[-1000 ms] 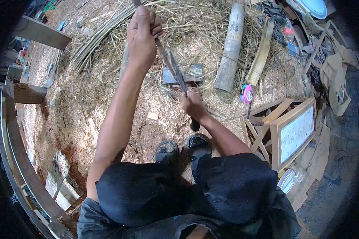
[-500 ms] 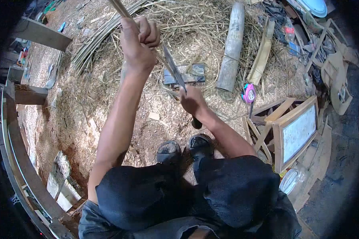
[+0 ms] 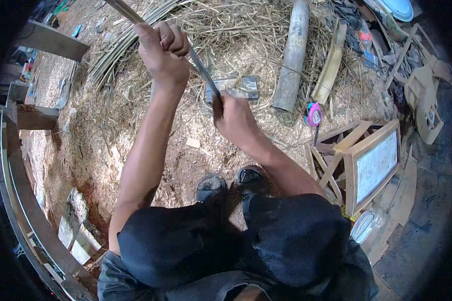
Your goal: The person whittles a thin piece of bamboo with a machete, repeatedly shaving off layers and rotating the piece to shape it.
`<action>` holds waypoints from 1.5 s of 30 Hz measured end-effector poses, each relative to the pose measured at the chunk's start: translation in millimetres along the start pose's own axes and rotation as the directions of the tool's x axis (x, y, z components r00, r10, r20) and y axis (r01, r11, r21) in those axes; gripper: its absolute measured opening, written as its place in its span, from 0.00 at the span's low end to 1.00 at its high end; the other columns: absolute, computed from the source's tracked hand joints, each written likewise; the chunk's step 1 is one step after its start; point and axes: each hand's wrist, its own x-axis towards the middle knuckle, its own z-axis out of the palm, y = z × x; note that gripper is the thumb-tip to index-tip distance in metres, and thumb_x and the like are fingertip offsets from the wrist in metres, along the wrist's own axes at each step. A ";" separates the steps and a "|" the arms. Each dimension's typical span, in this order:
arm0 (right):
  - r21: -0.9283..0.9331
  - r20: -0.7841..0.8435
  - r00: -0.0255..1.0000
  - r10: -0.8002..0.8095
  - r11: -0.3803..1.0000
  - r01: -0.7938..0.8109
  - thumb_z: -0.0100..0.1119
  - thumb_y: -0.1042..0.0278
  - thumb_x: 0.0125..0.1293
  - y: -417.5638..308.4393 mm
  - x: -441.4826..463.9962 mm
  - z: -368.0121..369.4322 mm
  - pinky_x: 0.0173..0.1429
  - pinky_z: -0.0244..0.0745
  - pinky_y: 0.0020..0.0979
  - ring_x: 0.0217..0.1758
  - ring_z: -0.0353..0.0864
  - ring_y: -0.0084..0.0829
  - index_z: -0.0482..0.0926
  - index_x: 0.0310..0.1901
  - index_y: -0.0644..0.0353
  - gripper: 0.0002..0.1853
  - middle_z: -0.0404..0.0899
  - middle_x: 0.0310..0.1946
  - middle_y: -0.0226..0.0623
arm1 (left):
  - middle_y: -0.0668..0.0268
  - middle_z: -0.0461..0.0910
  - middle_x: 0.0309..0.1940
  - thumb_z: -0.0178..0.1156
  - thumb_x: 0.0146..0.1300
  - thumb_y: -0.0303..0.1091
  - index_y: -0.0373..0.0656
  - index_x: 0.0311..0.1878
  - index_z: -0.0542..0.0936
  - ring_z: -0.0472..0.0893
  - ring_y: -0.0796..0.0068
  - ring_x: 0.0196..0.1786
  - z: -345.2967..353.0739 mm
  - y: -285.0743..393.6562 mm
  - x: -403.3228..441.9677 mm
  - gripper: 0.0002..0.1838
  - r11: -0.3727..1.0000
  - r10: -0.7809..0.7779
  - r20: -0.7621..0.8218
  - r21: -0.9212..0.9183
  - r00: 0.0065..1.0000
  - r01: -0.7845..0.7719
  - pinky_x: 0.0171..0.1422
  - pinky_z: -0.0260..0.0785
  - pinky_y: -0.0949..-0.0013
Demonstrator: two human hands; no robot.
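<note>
In the head view my left hand (image 3: 164, 56) is closed around a long, thin bamboo strip (image 3: 121, 10) that runs past the upper edge of the view. My right hand (image 3: 236, 116) grips a knife, its handle hidden in the fist. The narrow knife blade (image 3: 203, 69) points up and left, its tip by my left fist. Blade and strip lie close together below that fist; whether they touch I cannot tell. Behind my right hand a dark flat block (image 3: 246, 88) rests on the shavings.
A thick bamboo pole (image 3: 292, 57) and a split bamboo piece (image 3: 331, 65) lie right of a heap of shavings. Nearby are a pink tape measure (image 3: 314, 115) and a wooden frame (image 3: 374, 165). Long thin strips (image 3: 116, 59) lie at upper left, a wooden beam (image 3: 55, 40) beside them.
My left hand has moved slightly left with the strip, which now slants more. My right hand has shifted up and left with the knife, bringing the blade nearer my left fist.
</note>
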 end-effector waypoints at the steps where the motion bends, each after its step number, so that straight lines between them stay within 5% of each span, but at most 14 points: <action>1: -0.054 -0.084 0.987 -0.135 0.990 0.131 0.47 0.67 0.76 -1.3 -1.6 1.9 0.18 0.65 0.39 0.14 0.77 0.38 0.75 0.36 0.67 0.13 0.74 0.13 0.43 | 0.74 0.51 0.16 0.39 0.70 0.72 0.49 0.22 0.55 0.50 0.81 0.20 1.4 -0.5 -1.6 0.35 1.000 -0.001 -0.001 -0.001 1.000 0.001 0.25 0.42 0.71; 5: 0.008 0.083 0.996 0.011 1.000 -0.012 0.49 0.68 0.75 39.5 -8.3 11.2 0.20 0.67 0.44 0.17 0.79 0.44 0.74 0.33 0.68 0.13 0.76 0.14 0.46 | 0.75 0.50 0.15 0.38 0.70 0.72 0.50 0.21 0.54 0.48 0.81 0.20 3.1 3.5 -3.0 0.35 0.995 0.047 0.034 0.082 0.998 -0.049 0.25 0.41 0.72; 6: 0.463 0.344 0.913 0.218 0.806 -0.368 0.49 0.71 0.73 53.7 -2.9 2.8 0.20 0.68 0.43 0.15 0.77 0.47 0.73 0.31 0.67 0.12 0.74 0.14 0.47 | 0.75 0.50 0.15 0.38 0.71 0.72 0.50 0.21 0.54 0.48 0.82 0.20 -0.8 3.0 0.8 0.35 0.998 0.028 -0.015 0.057 0.999 -0.027 0.24 0.41 0.72; 9: -0.149 0.025 1.000 -0.018 0.989 0.022 0.50 0.71 0.71 1.9 1.5 -2.1 0.21 0.69 0.40 0.13 0.73 0.45 0.73 0.30 0.65 0.11 0.70 0.11 0.44 | 0.75 0.51 0.15 0.38 0.71 0.72 0.50 0.21 0.55 0.49 0.82 0.19 -1.0 2.1 -0.3 0.35 1.000 0.011 -0.064 0.024 0.998 -0.009 0.24 0.40 0.72; 13: 0.026 0.101 0.983 -0.153 0.988 0.151 0.47 0.70 0.72 62.3 -8.7 13.4 0.21 0.72 0.37 0.15 0.73 0.44 0.76 0.34 0.70 0.13 0.74 0.17 0.44 | 0.74 0.49 0.15 0.38 0.71 0.71 0.51 0.20 0.55 0.48 0.80 0.20 14.9 6.7 -7.9 0.35 0.995 0.051 0.001 0.084 0.999 -0.051 0.25 0.46 0.71; 14: -0.286 0.297 0.871 0.390 0.907 -0.308 0.46 0.69 0.73 60.6 -2.5 13.7 0.24 0.74 0.40 0.17 0.75 0.44 0.76 0.35 0.71 0.13 0.74 0.19 0.46 | 0.74 0.50 0.14 0.38 0.71 0.71 0.51 0.20 0.55 0.48 0.80 0.20 15.9 5.7 -9.7 0.35 0.996 0.039 0.021 0.082 0.999 -0.040 0.24 0.45 0.71; 20: -0.089 0.013 1.000 -0.005 0.996 0.006 0.47 0.67 0.73 16.5 -7.1 -3.2 0.24 0.70 0.46 0.19 0.77 0.52 0.74 0.32 0.69 0.15 0.76 0.19 0.56 | 0.73 0.51 0.15 0.39 0.69 0.73 0.49 0.20 0.56 0.49 0.80 0.19 35.1 2.9 -25.1 0.36 0.998 0.023 0.035 0.050 0.999 -0.025 0.24 0.42 0.71; 25: 0.030 0.307 0.858 0.412 0.897 -0.442 0.44 0.64 0.76 76.9 -29.1 10.6 0.31 0.74 0.45 0.23 0.78 0.39 0.72 0.39 0.68 0.14 0.78 0.24 0.44 | 0.73 0.51 0.14 0.39 0.70 0.72 0.49 0.20 0.56 0.49 0.80 0.19 25.9 -0.7 -16.6 0.36 0.998 0.020 0.021 0.053 1.000 -0.022 0.24 0.42 0.72; 26: -0.160 0.226 0.942 0.247 0.964 -0.214 0.44 0.65 0.75 107.5 -31.5 24.9 0.34 0.76 0.45 0.28 0.82 0.43 0.74 0.40 0.70 0.14 0.81 0.28 0.48 | 0.73 0.51 0.14 0.39 0.69 0.72 0.50 0.20 0.56 0.49 0.80 0.19 22.3 -1.1 -16.5 0.36 0.999 0.011 0.056 0.052 0.998 -0.014 0.23 0.42 0.72; 31: -0.260 0.190 0.891 0.413 0.896 -0.360 0.45 0.64 0.74 95.9 -18.4 27.5 0.36 0.76 0.44 0.30 0.83 0.43 0.77 0.38 0.68 0.15 0.81 0.29 0.49 | 0.75 0.49 0.14 0.38 0.70 0.72 0.51 0.20 0.56 0.48 0.79 0.18 6.7 0.6 -5.3 0.35 0.998 -0.018 0.090 -0.063 0.996 0.024 0.23 0.43 0.73; 35: -0.006 0.070 0.997 0.040 0.999 -0.040 0.43 0.65 0.74 40.7 -25.8 6.9 0.35 0.74 0.48 0.28 0.79 0.54 0.72 0.31 0.67 0.16 0.77 0.21 0.53 | 0.76 0.49 0.14 0.37 0.70 0.72 0.52 0.19 0.55 0.48 0.79 0.18 10.7 0.7 -5.8 0.35 1.000 -0.011 0.044 0.004 0.999 0.011 0.25 0.44 0.72; 37: 0.300 0.191 0.941 0.278 0.897 -0.326 0.41 0.59 0.76 53.2 -36.8 22.9 0.32 0.73 0.44 0.26 0.79 0.45 0.70 0.29 0.64 0.19 0.75 0.19 0.45 | 0.76 0.49 0.14 0.37 0.70 0.72 0.52 0.19 0.55 0.47 0.79 0.19 7.6 2.4 -6.3 0.35 1.000 -0.018 0.056 0.006 0.998 0.017 0.25 0.43 0.72; 43: -0.250 0.126 0.964 0.235 0.948 -0.199 0.39 0.50 0.77 148.6 -38.6 50.4 0.20 0.65 0.41 0.15 0.71 0.35 0.74 0.27 0.64 0.27 0.72 0.14 0.35 | 0.76 0.49 0.14 0.36 0.67 0.77 0.53 0.18 0.55 0.48 0.79 0.20 -11.0 -3.8 0.4 0.37 0.993 -0.083 0.175 -0.070 0.981 0.097 0.25 0.42 0.71; 45: -0.029 0.286 0.748 0.599 0.786 -0.618 0.45 0.66 0.75 38.3 -9.4 1.6 0.27 0.72 0.38 0.25 0.78 0.30 0.75 0.36 0.65 0.13 0.74 0.21 0.34 | 0.76 0.49 0.14 0.36 0.66 0.77 0.53 0.18 0.55 0.47 0.79 0.20 -11.9 -5.7 -2.5 0.36 0.943 -0.166 0.313 -0.228 0.935 0.243 0.25 0.41 0.71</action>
